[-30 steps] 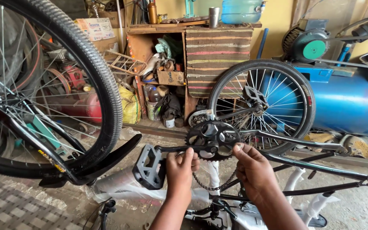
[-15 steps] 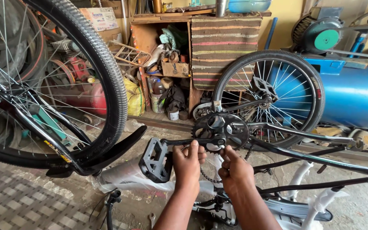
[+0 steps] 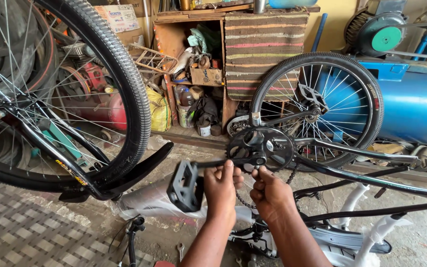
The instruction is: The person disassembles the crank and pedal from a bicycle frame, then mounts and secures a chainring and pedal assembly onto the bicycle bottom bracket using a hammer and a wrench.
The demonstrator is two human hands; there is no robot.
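Observation:
An upside-down bicycle fills the view. My left hand is closed around the black crank arm, just right of the black pedal. My right hand sits close beside it, fingers pinched at the crank end below the black chainring. The chain hangs slack beneath my hands. Behind the chainring stands the smaller wheel with the other pedal raised. The large front wheel and its black mudguard are on the left.
A wooden shelf full of tools and rags stands behind, with a striped cloth hanging. A blue tank lies at right. A wrench lies on the concrete floor. The white wrapped frame runs below my arms.
The view has shifted closer. My right hand moved left, from out by the frame tube to beside my left hand at the crank. My left hand kept hold of the crank arm.

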